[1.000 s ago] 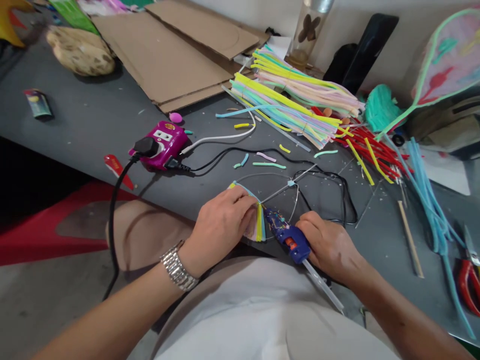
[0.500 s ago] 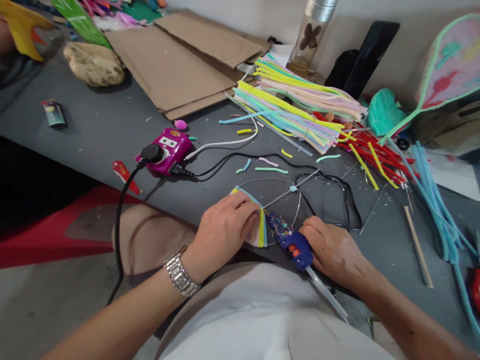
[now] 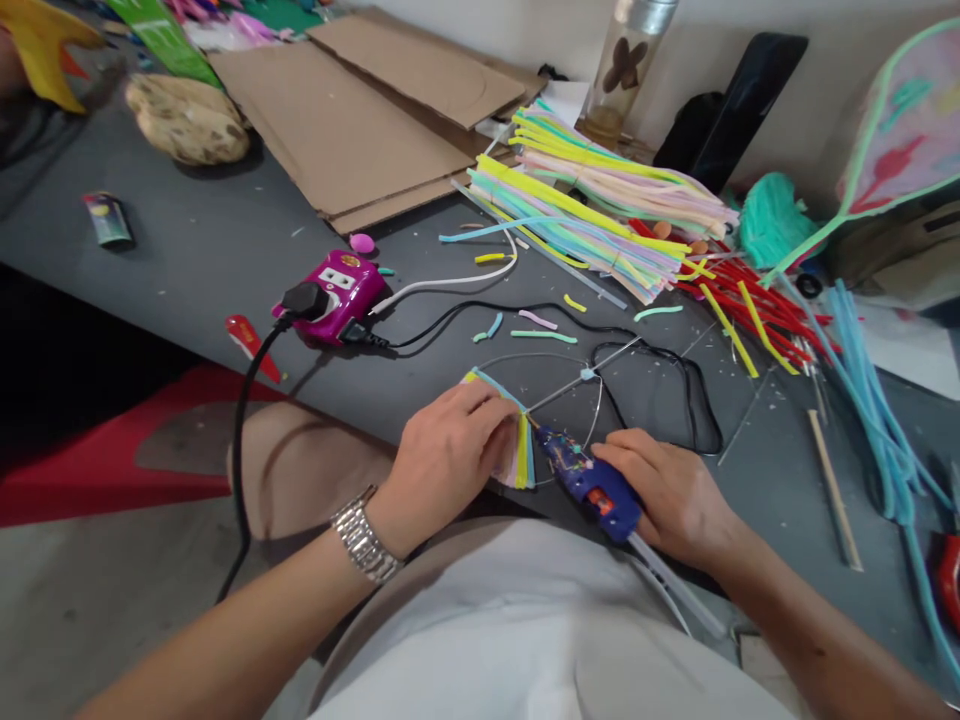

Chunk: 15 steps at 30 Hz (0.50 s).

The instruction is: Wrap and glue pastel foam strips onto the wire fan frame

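My right hand [image 3: 660, 490] is wrapped round a blue hot glue gun [image 3: 581, 478], its nozzle pointing up and left. A clear glue stick [image 3: 675, 580] sticks out of its back end. The nozzle tip is at the edge of a row of coloured pipe cleaners [image 3: 523, 450], yellow, blue and pink, set side by side on a wire frame [image 3: 600, 405]. My left hand [image 3: 450, 450], with fingers closed, holds this row down; the fingertips are partly hidden. A thin grey rod [image 3: 559, 385] crosses the frame, bound by a light blue piece [image 3: 588, 374].
Behind lie bundles of pipe cleaners [image 3: 585, 220] and cardboard sheets [image 3: 360, 130]. A purple power socket [image 3: 341, 295] with black cords stands at left. Cut pipe cleaner bits [image 3: 544, 337] are scattered ahead. A wooden stick [image 3: 836, 490] and blue pipe cleaners [image 3: 877, 420] lie at right.
The glue gun's back end has swung slightly right and down with my right hand, its nozzle staying by the pipe cleaners. My left hand keeps nearly the same place.
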Available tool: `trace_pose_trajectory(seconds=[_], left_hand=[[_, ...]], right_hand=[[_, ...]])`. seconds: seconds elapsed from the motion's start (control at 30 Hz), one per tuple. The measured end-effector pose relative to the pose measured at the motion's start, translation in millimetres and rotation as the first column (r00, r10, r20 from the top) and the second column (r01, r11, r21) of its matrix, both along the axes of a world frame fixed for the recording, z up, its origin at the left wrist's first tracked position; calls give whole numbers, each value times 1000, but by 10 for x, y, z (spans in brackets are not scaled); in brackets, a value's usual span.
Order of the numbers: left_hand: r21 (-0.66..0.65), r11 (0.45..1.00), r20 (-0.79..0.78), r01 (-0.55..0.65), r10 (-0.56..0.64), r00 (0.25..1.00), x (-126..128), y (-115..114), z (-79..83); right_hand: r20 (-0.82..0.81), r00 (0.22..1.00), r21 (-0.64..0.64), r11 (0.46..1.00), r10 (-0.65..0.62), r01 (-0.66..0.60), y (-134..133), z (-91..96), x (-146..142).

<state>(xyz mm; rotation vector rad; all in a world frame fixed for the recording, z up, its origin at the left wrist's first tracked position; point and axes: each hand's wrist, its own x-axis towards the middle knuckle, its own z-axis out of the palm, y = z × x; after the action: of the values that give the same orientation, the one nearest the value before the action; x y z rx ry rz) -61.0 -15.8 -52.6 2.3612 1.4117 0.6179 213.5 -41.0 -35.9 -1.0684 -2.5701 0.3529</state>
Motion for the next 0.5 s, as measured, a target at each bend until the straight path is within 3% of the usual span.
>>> trace_pose_trajectory(seconds=[0.07,0.13,0.23,0.3,0.4,0.5], left_hand=[[18,1000,-2,-13,13,1000,6,-17,4],[38,999,-1,-19,19,1000,5,-55,18],[86,996,33,-13,10,999,-7,-168,56],[107,994,104,9,-20,994,-11,-271,76],[68,997,203,46,-59,977,10,-415,73],[39,999,182,2,-9,983,61,-498,31]], right_hand=[[-168,984,-72,996,-62,51,-55,14,59],[-272,939,-218,964,-212,155,-143,32,143],[-249,863,-484,829,-439,281,-304,56,268],[-206,824,-589,739,-528,326,-388,73,310],[-166,801,-664,666,-575,341,-424,123,285],[-119,848,-719,634,-517,286,-370,192,205]])
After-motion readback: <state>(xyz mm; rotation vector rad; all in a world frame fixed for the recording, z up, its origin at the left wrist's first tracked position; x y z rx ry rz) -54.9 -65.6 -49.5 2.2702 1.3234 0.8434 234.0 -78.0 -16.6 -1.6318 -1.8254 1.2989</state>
